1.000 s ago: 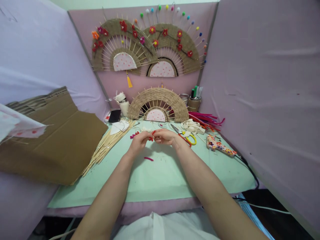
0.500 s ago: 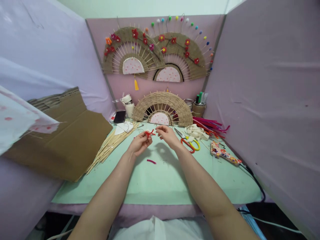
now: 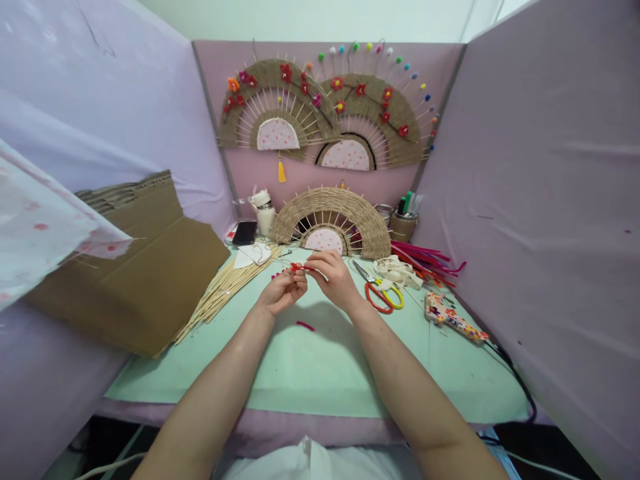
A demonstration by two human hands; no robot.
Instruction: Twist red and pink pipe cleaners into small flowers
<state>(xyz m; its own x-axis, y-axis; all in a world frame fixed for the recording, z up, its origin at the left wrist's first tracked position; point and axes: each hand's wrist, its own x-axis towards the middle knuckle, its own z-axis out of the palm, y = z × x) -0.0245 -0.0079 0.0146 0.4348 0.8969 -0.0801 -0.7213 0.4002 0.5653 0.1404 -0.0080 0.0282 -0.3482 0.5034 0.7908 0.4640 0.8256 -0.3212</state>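
Observation:
Between my hands, over the middle of the table, is a small bent piece of red pipe cleaner (image 3: 299, 267). My left hand (image 3: 284, 291) pinches it between thumb and fingertips. The fingers of my right hand (image 3: 330, 275) are closed on its right-hand end. A short magenta piece of pipe cleaner (image 3: 305, 326) lies on the green tabletop just below. Behind my hands stands a half-round fan (image 3: 327, 200) wound with brown twine, with thin sticks and a dotted pink centre. Scissors (image 3: 383, 296) with red and yellow handles rest right of my right hand.
Thin bamboo sticks (image 3: 225, 287) and a big cardboard sheet (image 3: 140, 280) are at left. Magenta and red pipe cleaners (image 3: 430, 257), a pale cloth strip (image 3: 397, 272) and a flowered glue gun (image 3: 455, 319) with a black cord lie right. A bottle (image 3: 264, 215) and phone (image 3: 245, 233) stand behind.
My right hand has moved left and taken hold of the red pipe cleaner's free end. My left hand keeps its pinch. The whole view has shifted slightly.

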